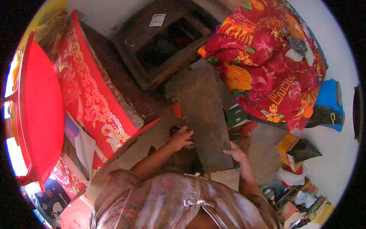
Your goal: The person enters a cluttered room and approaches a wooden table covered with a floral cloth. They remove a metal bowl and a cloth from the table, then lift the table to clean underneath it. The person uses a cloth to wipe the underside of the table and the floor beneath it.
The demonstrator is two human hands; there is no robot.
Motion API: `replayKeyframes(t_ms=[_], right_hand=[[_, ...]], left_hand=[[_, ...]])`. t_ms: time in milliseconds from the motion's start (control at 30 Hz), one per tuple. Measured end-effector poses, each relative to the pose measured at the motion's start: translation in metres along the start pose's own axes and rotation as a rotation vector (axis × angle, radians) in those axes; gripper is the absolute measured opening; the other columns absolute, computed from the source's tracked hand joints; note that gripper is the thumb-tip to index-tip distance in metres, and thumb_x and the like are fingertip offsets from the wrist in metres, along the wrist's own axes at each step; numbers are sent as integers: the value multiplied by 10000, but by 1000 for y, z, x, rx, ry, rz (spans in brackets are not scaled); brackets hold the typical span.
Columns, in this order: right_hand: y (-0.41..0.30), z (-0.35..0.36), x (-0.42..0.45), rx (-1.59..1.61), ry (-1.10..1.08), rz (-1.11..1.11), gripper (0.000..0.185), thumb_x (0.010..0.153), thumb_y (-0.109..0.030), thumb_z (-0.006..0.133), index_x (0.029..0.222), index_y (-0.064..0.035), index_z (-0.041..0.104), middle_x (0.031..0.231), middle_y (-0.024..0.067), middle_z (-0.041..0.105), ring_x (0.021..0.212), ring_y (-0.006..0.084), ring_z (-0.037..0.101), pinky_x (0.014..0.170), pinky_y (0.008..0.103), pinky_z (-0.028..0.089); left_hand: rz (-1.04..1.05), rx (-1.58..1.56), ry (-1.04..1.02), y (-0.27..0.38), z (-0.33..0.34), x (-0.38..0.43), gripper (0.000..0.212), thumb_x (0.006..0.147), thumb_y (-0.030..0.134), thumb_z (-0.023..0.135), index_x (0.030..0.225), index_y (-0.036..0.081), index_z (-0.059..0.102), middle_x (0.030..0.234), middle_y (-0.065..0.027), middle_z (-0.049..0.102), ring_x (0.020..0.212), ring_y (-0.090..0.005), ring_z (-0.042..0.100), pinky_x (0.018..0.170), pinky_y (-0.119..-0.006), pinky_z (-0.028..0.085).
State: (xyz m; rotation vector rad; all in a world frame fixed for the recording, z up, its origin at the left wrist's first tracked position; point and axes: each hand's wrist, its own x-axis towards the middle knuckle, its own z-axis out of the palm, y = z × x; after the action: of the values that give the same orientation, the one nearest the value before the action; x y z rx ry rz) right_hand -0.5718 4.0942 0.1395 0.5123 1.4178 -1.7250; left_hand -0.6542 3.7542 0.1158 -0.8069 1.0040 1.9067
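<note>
A dark wooden board (pixel 204 120) lies lengthwise before me, its near end close to my body. My right hand (pixel 238 153) grips its right edge near that end, thumb on the top face and the other fingers partly hidden. Beside the left edge, my left hand (pixel 182 139) has its fingers apart and bent toward the board; whether the fingertips touch it is hard to tell. Past the board's far end is a dark wooden piece of furniture (pixel 131 48) with rectangular openings and a small white printed label (pixel 157 20).
Red floral-patterned cloth (pixel 94 103) covers a long surface at left, beside a round red panel (pixel 43 111). A flowered red blanket (pixel 266 60) is heaped at right, above a green box (pixel 236 116). An opened carton (pixel 297 150) and clutter (pixel 300 197) line the right wall.
</note>
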Motion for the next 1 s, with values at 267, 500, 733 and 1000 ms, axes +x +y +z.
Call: replayKeyframes(t_ms=[267,500,733,1000], right_hand=[[-11,2,44,-129,38,76,762,769,-29,683,1429,10,305,1433,97,407,1298,229,385,1097,352,272],[-8,22,138,-119,76,-22,788,780,-181,721,1427,-1,309,1418,138,424,1309,257,388,1076,371,305],[5,36,225,-439,352,-171,824,764,-338,751,1413,-37,340,1323,187,509,1203,290,506,970,394,423],[44,16,265,-220,386,-315,786,806,-407,693,1415,-47,351,1281,189,528,1128,318,543,923,421,449]], left_hand=[[-126,35,251,-25,-37,68,758,840,216,704,1435,128,242,1381,-142,364,1229,-402,406,897,-552,483],[122,-158,275,10,-82,139,580,906,97,569,1417,191,311,1240,-45,478,851,-135,527,515,-258,425],[365,-278,298,52,-78,140,638,850,73,665,1390,184,342,1033,-16,580,540,-61,453,426,-226,388],[410,-354,335,56,-66,149,758,881,84,632,1492,109,184,1295,-66,489,763,-138,520,621,-301,444]])
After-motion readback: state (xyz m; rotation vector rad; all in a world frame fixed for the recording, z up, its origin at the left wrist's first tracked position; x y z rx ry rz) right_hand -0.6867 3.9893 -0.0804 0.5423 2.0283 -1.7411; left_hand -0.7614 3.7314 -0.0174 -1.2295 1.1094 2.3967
